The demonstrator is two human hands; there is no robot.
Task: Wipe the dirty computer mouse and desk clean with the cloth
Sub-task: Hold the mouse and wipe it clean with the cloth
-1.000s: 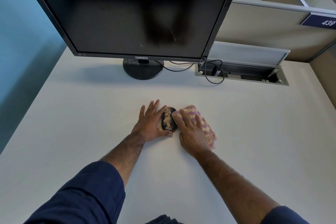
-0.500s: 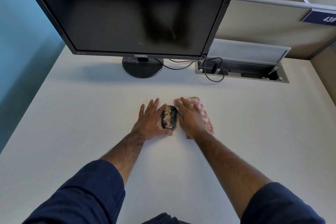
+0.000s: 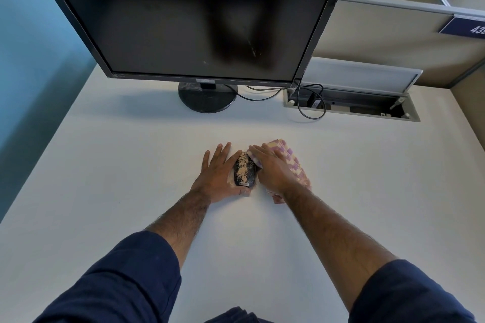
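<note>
A black computer mouse (image 3: 245,173) dusted with tan crumbs lies on the white desk (image 3: 131,178), near its middle. My left hand (image 3: 219,173) lies flat against the mouse's left side, with the thumb wrapped around its near end. My right hand (image 3: 273,169) presses a pink and cream checked cloth (image 3: 292,164) flat on the desk at the mouse's right side. The cloth's near corner touches the mouse's top right edge.
A large dark monitor (image 3: 189,16) on a round black stand (image 3: 207,97) rises behind the hands. To its right an open cable tray (image 3: 351,105) is set into the desk, with a black cable (image 3: 309,110) looping out. Partition walls close off the back and right.
My right hand has slid the cloth away from me and leftward, up against the mouse's right side. My left hand and the mouse have stayed put.
</note>
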